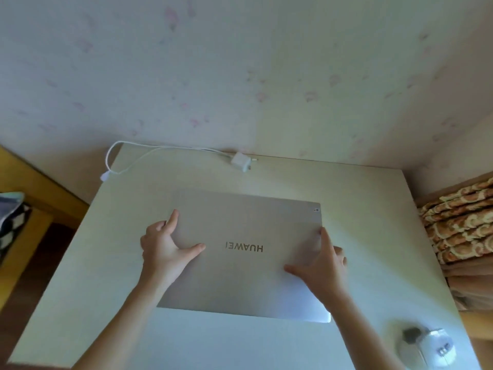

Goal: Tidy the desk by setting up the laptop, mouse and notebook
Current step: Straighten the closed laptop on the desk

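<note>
One laptop, one charger, two hands, possibly one mouse.

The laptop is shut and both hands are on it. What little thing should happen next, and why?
Probably turn the laptop round. The logo on its closed lid reads upside down from here, so its hinge likely faces the person. The left hand and right hand already hold its side edges, thumbs on the lid.
</note>
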